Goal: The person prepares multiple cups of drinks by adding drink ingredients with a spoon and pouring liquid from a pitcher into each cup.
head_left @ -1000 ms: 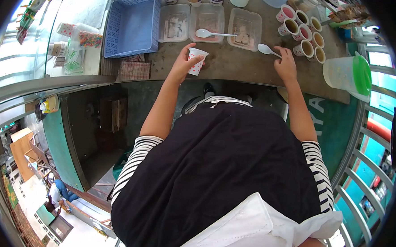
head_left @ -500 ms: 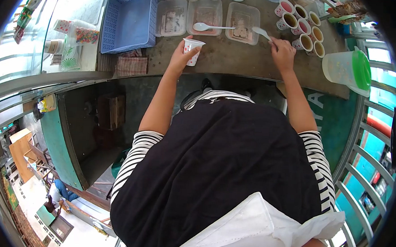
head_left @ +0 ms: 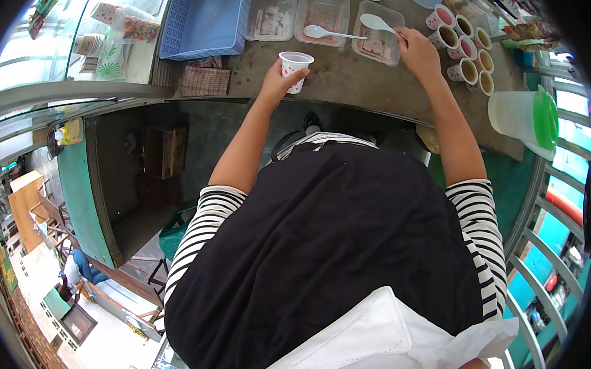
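My left hand [head_left: 279, 83] is wrapped round a white paper cup [head_left: 294, 65] with red dots, held upright over the front of the counter. No filling shows through its mouth from here. In my right hand [head_left: 420, 52] is the handle of a white plastic spoon [head_left: 376, 22], its bowl pointing left above the right-hand clear container [head_left: 378, 44]. That container has some pale and brownish contents low down. A second white spoon [head_left: 330, 32] lies across the middle container [head_left: 322, 13], reaching toward the right one. The left container [head_left: 272, 15] holds pale residue.
Several filled dotted cups [head_left: 463, 46] cluster at the right of the counter [head_left: 262, 62]. Nearby stands a clear pitcher with a green lid [head_left: 523, 119]. A blue basket [head_left: 206, 19] and checked cloth [head_left: 205, 81] are at left. A person [head_left: 80, 270] is in the background.
My right hand has moved up and slightly left, carrying its spoon over the right container. The cup in my left hand now shows more of its opening. The view has shifted slightly.
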`<state>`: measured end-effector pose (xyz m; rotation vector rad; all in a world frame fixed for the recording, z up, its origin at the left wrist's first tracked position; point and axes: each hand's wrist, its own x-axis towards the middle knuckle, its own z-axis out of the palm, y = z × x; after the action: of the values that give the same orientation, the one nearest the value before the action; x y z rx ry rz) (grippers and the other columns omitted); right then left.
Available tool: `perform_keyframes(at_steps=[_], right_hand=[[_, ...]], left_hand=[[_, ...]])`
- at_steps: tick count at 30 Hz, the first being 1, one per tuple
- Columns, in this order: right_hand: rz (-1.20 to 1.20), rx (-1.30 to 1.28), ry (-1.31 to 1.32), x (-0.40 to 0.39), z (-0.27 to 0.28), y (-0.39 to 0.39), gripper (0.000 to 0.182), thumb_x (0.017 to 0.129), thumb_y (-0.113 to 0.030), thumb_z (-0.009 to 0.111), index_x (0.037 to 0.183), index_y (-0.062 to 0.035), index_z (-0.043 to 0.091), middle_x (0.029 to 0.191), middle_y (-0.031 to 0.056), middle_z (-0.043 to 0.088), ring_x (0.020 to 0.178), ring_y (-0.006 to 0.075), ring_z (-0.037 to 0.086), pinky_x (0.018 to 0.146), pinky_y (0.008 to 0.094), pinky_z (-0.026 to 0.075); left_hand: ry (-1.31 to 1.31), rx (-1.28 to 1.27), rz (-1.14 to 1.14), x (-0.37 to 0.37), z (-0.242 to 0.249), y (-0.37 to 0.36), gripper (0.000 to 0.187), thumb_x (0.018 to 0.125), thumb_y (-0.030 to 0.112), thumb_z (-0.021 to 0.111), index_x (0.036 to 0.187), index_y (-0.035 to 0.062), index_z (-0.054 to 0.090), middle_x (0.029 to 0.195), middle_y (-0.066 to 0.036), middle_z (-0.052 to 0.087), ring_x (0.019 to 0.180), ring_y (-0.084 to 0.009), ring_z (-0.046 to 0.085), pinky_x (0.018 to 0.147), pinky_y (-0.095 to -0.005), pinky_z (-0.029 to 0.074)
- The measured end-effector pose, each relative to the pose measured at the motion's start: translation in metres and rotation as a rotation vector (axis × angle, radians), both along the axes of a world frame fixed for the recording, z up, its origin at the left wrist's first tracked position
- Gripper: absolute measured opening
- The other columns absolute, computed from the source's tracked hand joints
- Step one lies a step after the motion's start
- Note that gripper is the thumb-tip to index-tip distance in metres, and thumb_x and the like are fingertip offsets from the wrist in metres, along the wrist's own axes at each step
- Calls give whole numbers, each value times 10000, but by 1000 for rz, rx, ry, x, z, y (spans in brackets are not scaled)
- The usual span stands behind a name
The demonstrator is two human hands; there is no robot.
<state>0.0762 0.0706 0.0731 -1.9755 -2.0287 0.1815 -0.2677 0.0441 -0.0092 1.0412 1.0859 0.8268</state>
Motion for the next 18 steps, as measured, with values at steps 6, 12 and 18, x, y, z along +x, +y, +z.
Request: perform_keyframes(at_steps=[6, 12, 18], right_hand=[[256, -72, 375, -49, 24, -15, 206, 906, -192, 587, 1098, -144, 645, 953, 89, 671, 846, 289, 646, 748, 403, 503], [711, 111, 50, -88, 41, -20, 182, 883, -190, 630, 1058, -165, 674, 976, 15, 670, 974, 243, 624, 828, 431, 470], [229, 118, 489, -79, 20, 23, 161, 866, -279, 665, 997, -195, 709, 1008, 53, 645, 1013, 232, 615, 842, 451, 468]], left_hand=[[151, 177, -75, 15, 13, -5, 595, 695, 281, 868, 1161, 34, 593, 1060, -69, 669, 963, -150, 627, 844, -303, 498], [231, 280, -208, 29, 33, -9, 667, 660, 223, 869, 1209, 51, 531, 1111, -71, 646, 1016, -171, 615, 902, -323, 478], [139, 271, -84, 26, 19, -16, 723, 634, 184, 897, 1224, 48, 502, 1096, -58, 631, 1009, -159, 615, 906, -317, 480]])
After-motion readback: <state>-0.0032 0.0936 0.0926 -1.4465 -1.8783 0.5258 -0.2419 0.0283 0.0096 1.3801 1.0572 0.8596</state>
